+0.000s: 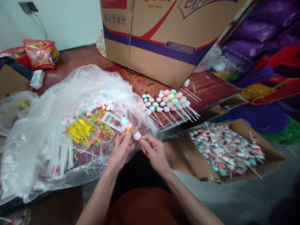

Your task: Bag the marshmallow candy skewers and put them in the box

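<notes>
In front of my body both hands meet on a marshmallow candy stick [137, 135], with pastel blue, pink and white pieces and some coloured bits between them. My left hand [122, 150] grips its side with thumb and fingers. At its lower end my right hand [156, 153] pinches closed, hiding most of the stick. Just beyond the left hand lie a printed packet sheet [112, 121], colourful candy rings [101, 134] and a bundle of gold twist ties [82, 129] in a clear tray. White sticks [63, 153] sit left of them, all on a clear plastic bag [47, 103].
Several marshmallow skewers [172, 100] lie in a row at the table edge [211, 90]. A large carton [159, 47] stands behind them. Right and lower, an open cardboard box [201, 168] holds many wrapped candy sticks. A red snack packet [39, 53] is at the back left.
</notes>
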`<state>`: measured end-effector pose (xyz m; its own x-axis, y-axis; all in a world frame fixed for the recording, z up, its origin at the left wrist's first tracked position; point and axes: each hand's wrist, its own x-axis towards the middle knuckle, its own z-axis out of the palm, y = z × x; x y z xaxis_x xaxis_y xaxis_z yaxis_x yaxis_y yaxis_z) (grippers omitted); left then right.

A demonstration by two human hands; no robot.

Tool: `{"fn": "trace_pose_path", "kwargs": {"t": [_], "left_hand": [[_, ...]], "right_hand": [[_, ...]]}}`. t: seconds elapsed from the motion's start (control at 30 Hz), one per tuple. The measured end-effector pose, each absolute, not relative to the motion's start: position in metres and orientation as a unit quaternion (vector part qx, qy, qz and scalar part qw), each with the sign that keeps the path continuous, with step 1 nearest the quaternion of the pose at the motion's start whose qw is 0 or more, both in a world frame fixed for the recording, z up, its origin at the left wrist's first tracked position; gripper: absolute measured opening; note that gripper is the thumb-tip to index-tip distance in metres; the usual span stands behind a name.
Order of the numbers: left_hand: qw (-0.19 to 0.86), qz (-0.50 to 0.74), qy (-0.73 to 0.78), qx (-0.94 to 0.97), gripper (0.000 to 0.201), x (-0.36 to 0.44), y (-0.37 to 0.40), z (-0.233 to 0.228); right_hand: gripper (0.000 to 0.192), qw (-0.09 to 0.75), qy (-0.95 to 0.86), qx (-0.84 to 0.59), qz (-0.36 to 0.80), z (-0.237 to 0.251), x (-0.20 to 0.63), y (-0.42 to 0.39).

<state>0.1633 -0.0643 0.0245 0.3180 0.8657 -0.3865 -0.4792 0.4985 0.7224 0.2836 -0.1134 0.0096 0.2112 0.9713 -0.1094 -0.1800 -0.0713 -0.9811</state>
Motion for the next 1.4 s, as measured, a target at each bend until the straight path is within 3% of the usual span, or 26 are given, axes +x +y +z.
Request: {"fn": "trace_pose_path", "kwargs": {"t": [0.17, 0.3, 0.73, 0.97, 1.4], "left_hand": [[0.728, 0.499, 0.406, 0.237, 0.046, 0.155, -0.037, 0.031], [0.739, 0.492, 0.395, 0.237, 0.040, 0.157, -0.034, 0.029], [0.746, 0.482, 0.406, 0.215, 0.039, 0.156, -0.048, 0.023], [0.753, 0.484, 0.388, 0.221, 0.033, 0.165, -0.061, 0.017], [0.737, 0.503, 0.385, 0.235, 0.035, 0.158, -0.052, 0.025]], "right_hand": [[0.025, 0.538, -0.380, -0.519, 0.545, 0.016, 0.288, -0.116], [0.026, 0.510, -0.435, -0.536, 0.513, 0.019, 0.287, -0.116], [0.020, 0.460, -0.597, -0.597, 0.277, 0.014, 0.276, -0.117], [0.022, 0.478, -0.647, -0.582, 0.121, -0.001, 0.263, -0.110], [0.023, 0.474, -0.678, -0.548, 0.119, -0.003, 0.263, -0.110]]}}
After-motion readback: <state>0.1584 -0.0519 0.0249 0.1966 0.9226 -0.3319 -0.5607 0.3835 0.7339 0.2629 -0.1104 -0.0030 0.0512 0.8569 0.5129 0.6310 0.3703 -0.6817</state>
